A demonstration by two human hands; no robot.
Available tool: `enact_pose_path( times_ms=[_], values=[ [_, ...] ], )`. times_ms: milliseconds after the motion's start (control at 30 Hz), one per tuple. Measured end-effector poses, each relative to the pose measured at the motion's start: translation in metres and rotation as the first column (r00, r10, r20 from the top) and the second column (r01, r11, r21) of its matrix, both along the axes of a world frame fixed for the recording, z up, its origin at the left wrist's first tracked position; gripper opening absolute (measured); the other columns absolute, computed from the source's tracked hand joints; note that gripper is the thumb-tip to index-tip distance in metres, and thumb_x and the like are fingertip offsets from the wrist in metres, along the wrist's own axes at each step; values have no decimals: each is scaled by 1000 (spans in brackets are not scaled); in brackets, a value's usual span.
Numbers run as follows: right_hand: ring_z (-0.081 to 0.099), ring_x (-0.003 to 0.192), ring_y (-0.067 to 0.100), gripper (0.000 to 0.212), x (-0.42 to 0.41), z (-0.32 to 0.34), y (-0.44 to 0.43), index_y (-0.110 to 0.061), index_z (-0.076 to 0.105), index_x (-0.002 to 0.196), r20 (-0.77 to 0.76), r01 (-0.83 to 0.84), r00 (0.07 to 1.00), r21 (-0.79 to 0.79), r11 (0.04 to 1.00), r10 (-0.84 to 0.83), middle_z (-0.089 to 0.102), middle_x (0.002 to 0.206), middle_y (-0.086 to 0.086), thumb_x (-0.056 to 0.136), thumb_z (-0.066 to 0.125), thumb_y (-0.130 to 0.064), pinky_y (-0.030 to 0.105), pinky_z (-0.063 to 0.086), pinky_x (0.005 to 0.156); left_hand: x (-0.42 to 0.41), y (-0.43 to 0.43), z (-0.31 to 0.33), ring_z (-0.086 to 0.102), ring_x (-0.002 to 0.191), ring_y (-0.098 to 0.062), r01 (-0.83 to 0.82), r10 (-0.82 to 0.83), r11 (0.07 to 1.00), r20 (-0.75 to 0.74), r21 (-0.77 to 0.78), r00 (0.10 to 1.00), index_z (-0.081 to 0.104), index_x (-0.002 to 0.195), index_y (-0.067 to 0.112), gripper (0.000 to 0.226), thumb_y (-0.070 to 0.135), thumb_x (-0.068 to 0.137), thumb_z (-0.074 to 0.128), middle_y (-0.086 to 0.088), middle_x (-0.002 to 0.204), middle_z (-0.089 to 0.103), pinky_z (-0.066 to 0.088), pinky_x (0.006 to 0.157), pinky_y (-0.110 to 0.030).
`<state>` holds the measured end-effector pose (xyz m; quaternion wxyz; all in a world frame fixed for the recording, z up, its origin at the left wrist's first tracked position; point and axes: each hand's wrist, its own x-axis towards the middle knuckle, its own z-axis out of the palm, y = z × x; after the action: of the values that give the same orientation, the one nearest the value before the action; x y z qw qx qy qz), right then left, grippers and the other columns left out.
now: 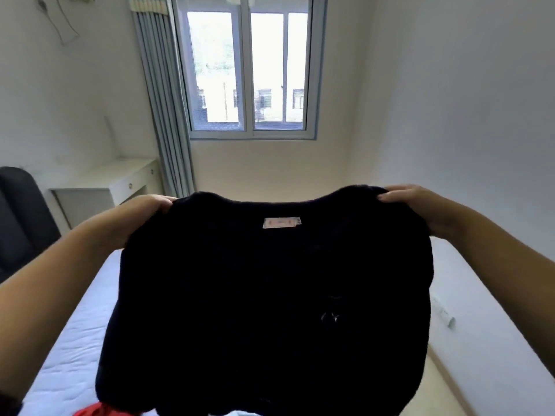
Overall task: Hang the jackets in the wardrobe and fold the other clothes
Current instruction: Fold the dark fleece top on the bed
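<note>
Black knit top [270,295] held up in the air, spread flat facing the camera, fills the lower middle of the view and hangs over the bed, touching no surface. Top edge sags between the two held corners, and the bottom hem runs out of frame. White bed [75,325] below and left of it, bare quilted mattress surface. Window [249,70] straight ahead in the far wall, bright outside. Grey-blue curtain [162,100] bunched at the window's left side. Dark chair [21,211] at the left edge, partly cut off. White desk [105,181] with drawers against the left wall, between the chair and the curtain. Left hand [150,211] grips the top-left corner of the knit top, fingers curled together over the fabric edge. Right hand [420,205] grips the top-right corner the same way, fingertips folded over the edge; thumbs are hidden behind the cloth. Red cloth [96,411] pokes out at the bottom edge on the bed, mostly hidden under the top. Pale pink neck label [281,222] is centred just below the top edge, text unreadable. Wall socket [444,315] sits low on the right wall.
</note>
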<state>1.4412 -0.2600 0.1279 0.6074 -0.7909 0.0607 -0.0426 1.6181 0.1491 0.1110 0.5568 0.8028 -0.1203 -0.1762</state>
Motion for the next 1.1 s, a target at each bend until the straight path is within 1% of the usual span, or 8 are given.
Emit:
enact_pose_path(
  times_ms=[167, 300, 367, 533, 667, 900, 1033, 1100],
  values=[
    [68, 63, 17, 17, 60, -6, -25, -3, 65, 97, -245, 23, 968, -148, 989, -60, 70, 80, 11, 94, 49, -8, 23, 53, 53, 54, -27, -11, 49, 64, -24, 3, -24, 942, 58, 335, 998, 61, 86, 3, 14, 9, 81, 50, -14, 73, 52, 37, 54, -24],
    [58, 68, 19, 14, 141, -114, -39, -10, 61, 71, -351, 70, 887, -542, 837, -301, 61, 75, 8, 85, 59, -11, 23, 41, 57, 97, -77, -111, 58, 85, -29, -162, -36, 685, 255, 710, 966, 56, 81, 9, 14, 3, 86, 44, -12, 87, 59, 44, 66, -29],
    [59, 76, 26, 14, 175, -163, -43, -11, 60, 71, -299, 160, 854, -629, 761, -426, 64, 83, 12, 83, 55, -13, 24, 39, 62, 113, -99, -156, 58, 99, -34, -252, 10, 622, 314, 742, 949, 58, 92, 9, 17, 4, 87, 42, -17, 106, 62, 49, 82, -35],
    [55, 111, 29, 31, 236, -250, -58, -15, 57, 118, -148, 310, 841, -657, 687, -521, 59, 124, 12, 87, 51, -15, 30, 42, 83, 155, -146, -223, 52, 111, -36, -339, 143, 646, 328, 684, 934, 40, 126, 8, 36, 6, 90, 42, -17, 125, 48, 44, 84, -42],
    [50, 117, 30, 43, 200, -391, -34, -14, 48, 131, -332, 62, 872, -652, 755, -359, 50, 132, 12, 88, 49, -13, 34, 43, 89, 115, -142, -370, 49, 119, -34, -153, 64, 641, 146, 752, 987, 41, 130, 9, 48, 10, 83, 50, -17, 132, 46, 43, 97, -43],
    [49, 119, 22, 43, 63, -640, 21, -22, 43, 133, -776, -356, 597, -483, 800, -203, 44, 136, 4, 90, 47, -17, 31, 44, 89, -53, -99, -619, 52, 115, -21, 367, -96, 468, -367, 803, 925, 46, 121, 19, 33, 19, 88, 46, -3, 126, 49, 45, 90, -32],
    [35, 132, 25, 64, 29, -725, 33, -24, 25, 145, -787, -386, 560, -525, 759, -260, 24, 151, 5, 89, 56, -21, 35, 44, 97, -90, -93, -705, 42, 127, -21, 383, -189, 401, -334, 832, 923, 34, 139, 18, 56, 19, 86, 53, -3, 143, 35, 46, 94, -33],
    [18, 142, 29, 80, 22, -756, 35, -29, 11, 149, -757, -435, 567, -609, 663, -324, 7, 158, 6, 87, 62, -24, 39, 38, 104, -90, -91, -742, 49, 121, -29, 283, -271, 389, -185, 876, 945, 30, 142, 18, 84, 19, 70, 75, -13, 142, 39, 52, 84, -35]
  ],
)
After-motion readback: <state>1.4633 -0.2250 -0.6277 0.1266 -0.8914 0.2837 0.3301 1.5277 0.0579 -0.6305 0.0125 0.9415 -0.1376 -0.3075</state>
